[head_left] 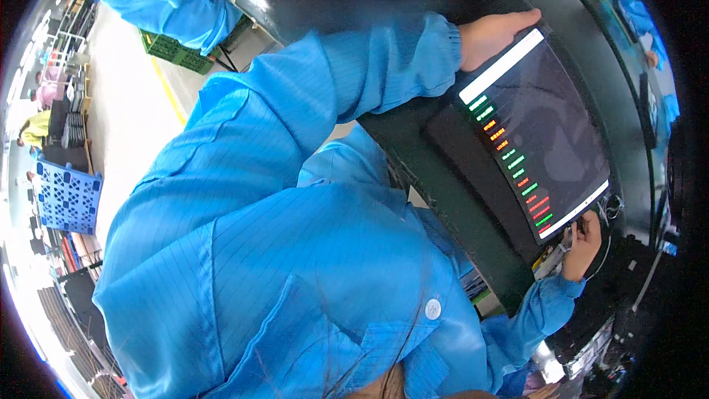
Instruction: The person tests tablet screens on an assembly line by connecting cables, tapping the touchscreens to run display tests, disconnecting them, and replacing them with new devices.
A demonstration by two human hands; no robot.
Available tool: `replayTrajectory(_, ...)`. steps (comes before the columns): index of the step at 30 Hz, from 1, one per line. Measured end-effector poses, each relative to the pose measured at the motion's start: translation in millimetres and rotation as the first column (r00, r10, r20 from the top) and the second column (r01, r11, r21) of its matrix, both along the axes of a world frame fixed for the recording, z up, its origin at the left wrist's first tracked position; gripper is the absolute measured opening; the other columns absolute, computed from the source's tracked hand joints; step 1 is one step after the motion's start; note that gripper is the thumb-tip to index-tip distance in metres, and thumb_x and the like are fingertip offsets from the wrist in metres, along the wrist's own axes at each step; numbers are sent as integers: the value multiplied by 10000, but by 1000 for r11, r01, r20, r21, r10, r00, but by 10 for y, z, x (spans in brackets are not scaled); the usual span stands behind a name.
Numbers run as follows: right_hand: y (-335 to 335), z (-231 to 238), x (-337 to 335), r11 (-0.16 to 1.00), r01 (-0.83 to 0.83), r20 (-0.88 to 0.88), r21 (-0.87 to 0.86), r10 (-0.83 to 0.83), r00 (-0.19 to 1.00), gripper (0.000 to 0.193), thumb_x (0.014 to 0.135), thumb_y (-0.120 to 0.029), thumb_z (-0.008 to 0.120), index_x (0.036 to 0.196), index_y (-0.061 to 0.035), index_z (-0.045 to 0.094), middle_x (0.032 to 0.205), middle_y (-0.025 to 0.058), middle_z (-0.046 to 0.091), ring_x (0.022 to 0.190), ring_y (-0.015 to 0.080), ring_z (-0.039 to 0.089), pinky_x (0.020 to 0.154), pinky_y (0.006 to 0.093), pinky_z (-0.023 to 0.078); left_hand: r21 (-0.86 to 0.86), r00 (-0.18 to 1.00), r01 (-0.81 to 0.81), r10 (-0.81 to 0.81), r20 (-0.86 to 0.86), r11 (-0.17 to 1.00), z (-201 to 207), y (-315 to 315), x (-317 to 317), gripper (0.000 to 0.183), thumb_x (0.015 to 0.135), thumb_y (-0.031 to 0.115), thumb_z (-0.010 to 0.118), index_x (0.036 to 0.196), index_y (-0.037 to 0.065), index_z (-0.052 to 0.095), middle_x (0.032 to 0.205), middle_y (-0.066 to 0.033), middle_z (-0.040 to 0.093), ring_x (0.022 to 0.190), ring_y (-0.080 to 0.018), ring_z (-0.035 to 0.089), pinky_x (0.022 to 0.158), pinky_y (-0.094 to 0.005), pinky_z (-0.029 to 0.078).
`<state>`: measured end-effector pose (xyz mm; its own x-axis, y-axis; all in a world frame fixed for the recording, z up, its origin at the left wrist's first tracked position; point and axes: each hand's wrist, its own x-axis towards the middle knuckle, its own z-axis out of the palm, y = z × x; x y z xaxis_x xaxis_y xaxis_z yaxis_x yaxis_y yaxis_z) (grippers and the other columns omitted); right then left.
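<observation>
Fingers of the left hand reach along the white border of the dark display panel at its 11 o'clock end, one digit extended toward the corner; from my seat I cannot tell whether they grip it or only rest against it. At the panel's 5 o'clock end I see the right hand, fingers bent close to the other white border; whether they pinch anything I cannot make out.

Lit with green, orange and red lines, the panel sits between 2 and 3 o'clock from the middle of my view, over the dark green surface. I judge this handling goes best with even support at both ends, light contact on the borders and no pressure on the lit face; I'd keep the white cable, near the right fingers, slack.

Farther out, at 10 o'clock, I have a green plastic crate, its contents hidden from me, and at 9 o'clock a blue perforated crate whose inside I cannot see.
</observation>
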<state>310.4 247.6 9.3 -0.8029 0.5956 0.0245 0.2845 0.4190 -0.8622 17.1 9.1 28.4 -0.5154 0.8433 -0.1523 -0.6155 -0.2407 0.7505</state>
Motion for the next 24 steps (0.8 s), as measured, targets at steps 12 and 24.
replayTrajectory(12,-525,477,-149,577,-58,5,815,93,996,297,898,-235,390,820,24,512,1157,177,507,1186,319,346,985,398,243,63,1000,4,-5,23,998,-81,66,-25,393,852,424,451,725,92,617,644,-30,622,477,-117,551,471,-233,451)
replayTrajectory(24,-1205,561,-330,298,-479,326,826,440,837,414,894,-261,330,594,-18,480,1066,108,582,1160,352,372,1000,518,140,-41,996,-84,83,-37,996,0,37,42,356,841,405,486,724,96,621,655,-18,625,486,-94,548,451,-212,432)
